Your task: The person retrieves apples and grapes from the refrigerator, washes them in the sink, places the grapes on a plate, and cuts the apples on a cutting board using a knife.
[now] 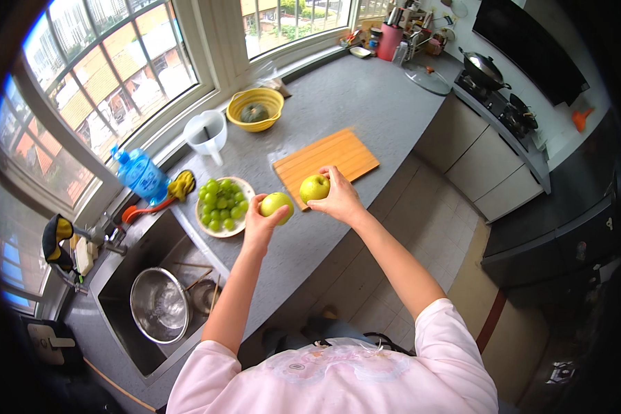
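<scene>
In my left hand [261, 221] is a yellow-green apple [277, 206], held above the grey countertop [269, 259]. A second yellow-green apple [314, 188] is gripped between the thumb and fingers of my right hand [340, 195], its stem hollow showing. That hand is over the near edge of a wooden cutting board [331, 158]. Just left of my left hand stands a plate [226, 234] heaped with green grapes [221, 204]. The two apples are close together but apart.
A steel bowl [160, 305] sits in the sink [129, 290] at the left, beside chopsticks. Beyond the plate are a white plastic jug [205, 132], a yellow basket [261, 95] holding a green squash [254, 112], and a blue bottle [144, 176]. A glass lid [427, 80] lies farther back.
</scene>
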A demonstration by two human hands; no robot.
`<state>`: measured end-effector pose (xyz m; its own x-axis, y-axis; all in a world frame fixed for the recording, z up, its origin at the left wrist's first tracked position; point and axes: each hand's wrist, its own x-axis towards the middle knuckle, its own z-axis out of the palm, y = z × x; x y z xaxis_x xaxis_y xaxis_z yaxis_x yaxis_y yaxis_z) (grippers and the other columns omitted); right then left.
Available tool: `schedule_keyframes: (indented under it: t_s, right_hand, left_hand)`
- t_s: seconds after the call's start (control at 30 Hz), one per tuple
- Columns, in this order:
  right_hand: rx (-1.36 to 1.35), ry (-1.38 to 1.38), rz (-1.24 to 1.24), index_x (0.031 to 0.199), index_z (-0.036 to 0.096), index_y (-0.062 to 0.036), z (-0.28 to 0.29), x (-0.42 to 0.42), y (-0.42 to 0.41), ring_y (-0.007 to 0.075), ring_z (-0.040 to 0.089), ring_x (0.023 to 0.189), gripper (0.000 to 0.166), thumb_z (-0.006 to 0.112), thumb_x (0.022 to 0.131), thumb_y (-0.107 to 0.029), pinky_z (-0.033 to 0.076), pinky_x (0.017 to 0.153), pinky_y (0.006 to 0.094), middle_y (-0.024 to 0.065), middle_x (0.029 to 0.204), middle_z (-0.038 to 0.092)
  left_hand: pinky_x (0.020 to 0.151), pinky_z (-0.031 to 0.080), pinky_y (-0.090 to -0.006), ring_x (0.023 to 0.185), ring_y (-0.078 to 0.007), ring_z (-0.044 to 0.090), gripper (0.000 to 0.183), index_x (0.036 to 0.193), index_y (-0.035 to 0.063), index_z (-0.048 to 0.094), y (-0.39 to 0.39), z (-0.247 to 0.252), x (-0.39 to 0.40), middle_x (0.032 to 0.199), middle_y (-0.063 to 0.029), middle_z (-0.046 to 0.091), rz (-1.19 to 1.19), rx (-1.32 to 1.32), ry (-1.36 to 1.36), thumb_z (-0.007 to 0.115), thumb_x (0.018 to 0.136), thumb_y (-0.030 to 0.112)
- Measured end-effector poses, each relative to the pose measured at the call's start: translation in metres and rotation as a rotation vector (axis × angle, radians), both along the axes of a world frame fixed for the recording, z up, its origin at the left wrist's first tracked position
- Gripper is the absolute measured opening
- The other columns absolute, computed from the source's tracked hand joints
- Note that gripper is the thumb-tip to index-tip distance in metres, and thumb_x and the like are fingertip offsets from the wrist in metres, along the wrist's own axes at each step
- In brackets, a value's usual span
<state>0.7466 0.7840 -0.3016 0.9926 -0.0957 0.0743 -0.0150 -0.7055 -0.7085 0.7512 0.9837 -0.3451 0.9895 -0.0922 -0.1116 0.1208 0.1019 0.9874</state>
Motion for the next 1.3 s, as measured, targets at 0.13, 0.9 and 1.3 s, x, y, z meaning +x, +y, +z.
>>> schedule_keyframes:
  t_s: [0.13, 0.9, 1.3]
  right_hand:
    - [-0.129, 0.02, 0.007, 0.119, 0.042, -0.009, -0.015, 0.037, -0.062, 0.0325, 0.052, 0.104, 0.068, 0.075, 0.06, -0.021, 0.045, 0.089, 0.0396, 0.011, 0.116, 0.055]
    - [-0.121, 0.067, 0.783, 0.128, 0.042, -0.0147, -0.056, 0.228, -0.22, 0.0316, 0.055, 0.106, 0.066, 0.073, 0.07, -0.015, 0.049, 0.086, 0.0406, 0.0104, 0.131, 0.044]
    - [-0.616, -0.258, 0.383, 0.074, 0.068, -0.0124, 0.071, 0.578, -0.514, 0.0288, 0.062, 0.076, 0.035, 0.052, 0.088, -0.041, 0.05, 0.069, 0.0423, 0.009, 0.078, 0.065]
  left_hand:
    - [0.086, 0.043, -0.0366, 0.099, -0.0282, 0.05, 0.055, 0.106, 0.0019, 0.048, -0.083, -0.02, 0.036, 0.106, -0.0155, 0.05, 0.152, 0.499, -0.338, 0.078, 0.062, 0.014]
    - [0.099, 0.025, -0.0482, 0.113, -0.0362, 0.037, 0.058, 0.117, -0.0005, 0.041, -0.206, -0.04, 0.129, 0.115, -0.0177, 0.046, 0.471, 0.995, -0.191, 0.071, 0.07, 0.015]
    - [0.1, 0.024, -0.0432, 0.116, -0.0331, 0.037, 0.046, 0.124, 0.0013, 0.04, -0.317, 0.036, 0.187, 0.121, -0.0163, 0.047, 0.96, 1.179, 0.047, 0.056, 0.081, 0.009]
